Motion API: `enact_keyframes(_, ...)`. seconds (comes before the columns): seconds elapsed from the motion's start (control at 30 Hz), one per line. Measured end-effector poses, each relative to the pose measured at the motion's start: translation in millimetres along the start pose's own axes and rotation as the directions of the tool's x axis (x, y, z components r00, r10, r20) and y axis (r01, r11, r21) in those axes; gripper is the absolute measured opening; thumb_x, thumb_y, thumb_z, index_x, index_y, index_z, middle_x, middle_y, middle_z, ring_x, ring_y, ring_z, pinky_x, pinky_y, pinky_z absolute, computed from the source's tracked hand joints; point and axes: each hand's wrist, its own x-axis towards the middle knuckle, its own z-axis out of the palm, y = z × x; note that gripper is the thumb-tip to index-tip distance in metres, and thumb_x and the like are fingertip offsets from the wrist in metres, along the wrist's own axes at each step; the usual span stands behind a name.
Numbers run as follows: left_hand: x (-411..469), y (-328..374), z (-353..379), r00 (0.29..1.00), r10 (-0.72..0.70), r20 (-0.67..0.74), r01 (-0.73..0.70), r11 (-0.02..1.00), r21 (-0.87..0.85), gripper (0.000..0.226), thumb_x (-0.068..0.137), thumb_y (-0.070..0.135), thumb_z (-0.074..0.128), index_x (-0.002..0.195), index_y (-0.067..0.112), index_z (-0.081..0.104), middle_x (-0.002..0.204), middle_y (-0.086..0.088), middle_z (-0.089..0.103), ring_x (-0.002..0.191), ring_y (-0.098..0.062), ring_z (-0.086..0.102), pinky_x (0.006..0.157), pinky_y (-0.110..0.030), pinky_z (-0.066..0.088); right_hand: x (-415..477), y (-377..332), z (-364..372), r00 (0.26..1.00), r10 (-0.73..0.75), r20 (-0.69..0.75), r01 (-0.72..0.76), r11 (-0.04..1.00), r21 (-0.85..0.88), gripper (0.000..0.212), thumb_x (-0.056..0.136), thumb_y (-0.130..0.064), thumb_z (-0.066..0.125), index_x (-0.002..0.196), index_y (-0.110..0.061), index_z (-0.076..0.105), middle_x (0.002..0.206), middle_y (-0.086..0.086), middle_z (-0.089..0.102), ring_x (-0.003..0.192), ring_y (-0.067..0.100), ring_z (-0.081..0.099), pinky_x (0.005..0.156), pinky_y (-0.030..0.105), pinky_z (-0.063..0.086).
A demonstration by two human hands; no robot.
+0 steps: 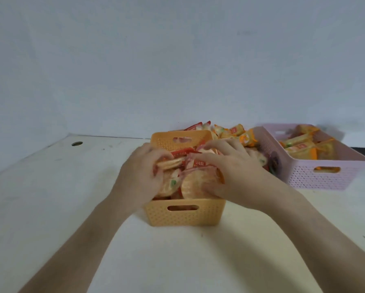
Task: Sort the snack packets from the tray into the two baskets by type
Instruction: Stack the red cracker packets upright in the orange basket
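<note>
Cracker packets, heaped in orange basket on counter, left hand and right hand both curled round the top ones: likely light, slippery film over brittle rounds, best held gently by crimped edges.

There are two baskets, one orange basket and one pink basket, and two hands, the left hand and the right hand. The red-edged packets heaped in the orange one overlap too much to count, as do the yellow packets in the pink one and the loose pile behind. The table has one round hole.
</note>
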Motion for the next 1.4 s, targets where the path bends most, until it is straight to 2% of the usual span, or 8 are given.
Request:
enact_keyframes(0.1, 11.8, 9.4, -0.1, 0.893, 0.027, 0.45, -0.096, 0.987, 0.13, 0.021, 0.084, 0.033, 0.065, 0.105, 0.035, 0.064, 0.091, 0.018, 0.058, 0.089, -0.006, 0.057, 0.073, -0.025, 0.045, 8.6, -8.0, 2.9, 0.995, -0.09, 0.043, 0.094, 0.992, -0.087, 0.05, 0.086, -0.032, 0.058, 0.134, -0.039, 0.048, 0.128, -0.014, 0.048, 0.119, 0.016, 0.032, 0.087, 0.042, 0.034)
enact_keyframes(0.27, 24.4, -4.2, 14.3, 0.785, 0.016, 0.62, -0.299, 0.886, 0.355, 0.093, 0.065, 0.062, 0.072, 0.144, 0.038, 0.028, 0.14, 0.015, 0.04, 0.126, -0.014, 0.042, 0.086, -0.031, 0.048, 17.2, -10.1, 6.0, 0.973, -0.205, 0.111, 0.215, 0.972, -0.095, 0.028, 0.088, -0.018, 0.055, 0.111, -0.034, 0.059, 0.1, -0.016, 0.053, 0.099, 0.013, 0.034, 0.073, 0.037, 0.022)
enact_keyframes(0.4, 22.0, -1.1, 22.3, 0.85, 0.068, 0.522, -0.329, 0.842, 0.427, 0.083, 0.07, 0.061, 0.066, 0.142, 0.042, 0.029, 0.129, 0.012, 0.051, 0.115, -0.017, 0.049, 0.072, -0.028, 0.04, 21.3, -14.0, -0.1, 0.918, -0.257, 0.302, 0.303, 0.946, -0.116, 0.016, 0.095, -0.032, 0.05, 0.092, -0.026, 0.064, 0.095, -0.007, 0.061, 0.091, 0.018, 0.052, 0.074, 0.036, 0.035)
enact_keyframes(0.57, 16.3, -0.9, 18.9, 0.919, 0.063, 0.388, -0.166, 0.957, 0.237, 0.073, 0.073, 0.045, 0.068, 0.137, 0.044, 0.034, 0.125, 0.008, 0.05, 0.111, -0.018, 0.054, 0.085, -0.032, 0.049, 44.2, -22.6, 25.9, 0.889, -0.177, 0.422, 0.292, 0.93, -0.225, 0.006, 0.091, -0.022, 0.053, 0.09, -0.025, 0.058, 0.1, -0.001, 0.062, 0.094, 0.023, 0.059, 0.083, 0.037, 0.04)
enact_keyframes(0.87, 1.1, -8.2, -9.2, 0.976, -0.03, 0.217, 0.097, 0.948, -0.302, 0.066, 0.072, -0.001, 0.069, 0.113, 0.048, 0.056, 0.106, 0.022, 0.059, 0.101, -0.003, 0.062, 0.073, -0.012, 0.051, 30.8, -18.5, 19.7, 0.967, -0.231, 0.107, 0.255, 0.899, -0.356, 0.029, 0.09, -0.021, 0.055, 0.118, -0.015, 0.051, 0.1, -0.001, 0.062, 0.098, 0.023, 0.057, 0.075, 0.038, 0.032)
enact_keyframes(1.0, -0.4, -6.4, -25.8, 0.922, -0.003, 0.387, 0.12, 0.953, -0.278, 0.035, 0.063, 0.025, 0.063, 0.092, 0.045, 0.068, 0.094, 0.02, 0.068, 0.092, 0.001, 0.063, 0.073, -0.013, 0.05, 30.1, -21.2, 13.2, 0.974, -0.204, 0.094, 0.223, 0.932, -0.285, 0.022, 0.086, -0.014, 0.054, 0.102, -0.027, 0.047, 0.093, -0.005, 0.055, 0.099, 0.021, 0.054, 0.074, 0.033, 0.029)
enact_keyframes(1.27, 10.0, 3.2, -18.5, 0.708, -0.008, 0.706, -0.051, 0.997, 0.062, 0.028, 0.092, 0.025, 0.052, 0.114, 0.036, 0.066, 0.1, 0.014, 0.069, 0.092, -0.005, 0.062, 0.084, -0.032, 0.053, 33.3, -5.6, 14.1, 0.97, -0.096, 0.225, 0.12, 0.988, -0.096, 0.019, 0.077, -0.012, 0.055, 0.092, -0.024, 0.056, 0.092, -0.005, 0.062, 0.089, 0.02, 0.059, 0.072, 0.038, 0.054)
enact_keyframes(1.4, 14.1, 1.7, -15.2, 0.731, -0.048, 0.68, -0.102, 0.979, 0.179, 0.038, 0.092, 0.023, 0.054, 0.126, 0.039, 0.061, 0.113, 0.018, 0.066, 0.103, -0.007, 0.057, 0.089, -0.025, 0.048, 32.6, -3.1, -0.6, 0.945, -0.072, 0.32, 0.052, 0.996, 0.071, 0.02, 0.078, -0.022, 0.059, 0.096, -0.02, 0.067, 0.092, -0.002, 0.067, 0.086, 0.018, 0.061, 0.077, 0.043, 0.053)
